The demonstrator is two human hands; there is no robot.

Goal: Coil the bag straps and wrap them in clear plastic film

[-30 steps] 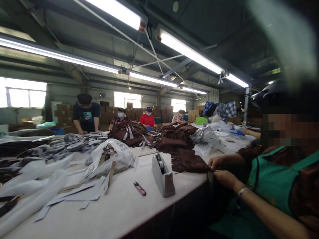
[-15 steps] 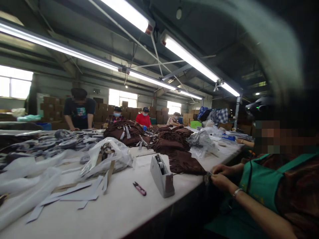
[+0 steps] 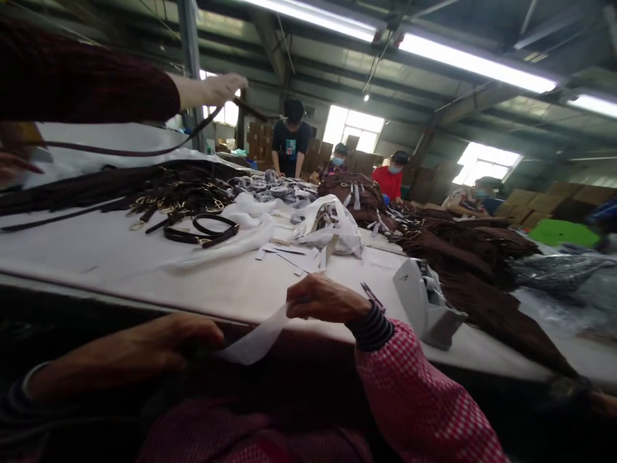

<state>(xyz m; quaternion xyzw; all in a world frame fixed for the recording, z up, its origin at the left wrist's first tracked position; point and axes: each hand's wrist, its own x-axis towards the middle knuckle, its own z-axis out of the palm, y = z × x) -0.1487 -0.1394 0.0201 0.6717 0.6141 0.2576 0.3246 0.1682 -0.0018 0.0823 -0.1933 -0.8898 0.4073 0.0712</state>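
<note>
My right hand is raised over the table's front edge, its fingers pinched on one end of a thin, translucent white strip. The strip sags down to the left, and its other end meets the fingertips of my left hand. That hand is closed and lies lower, in shadow in front of the table; something dark beneath it is too dim to make out. Just past my right wrist lie small thread snips, partly hidden by the cuff. A grey tape dispenser stands to their right.
White paper strips and a clear plastic bag lie ahead. Dark straps with buckles are at left, where a co-worker's hand lifts a strap. Brown fringed pieces are heaped at right. Several people stand across the table.
My view has swung left and down. Both my hands and the white strip have come into view, along with the straps and a co-worker's arm at left. The seated co-worker has mostly left the view.
</note>
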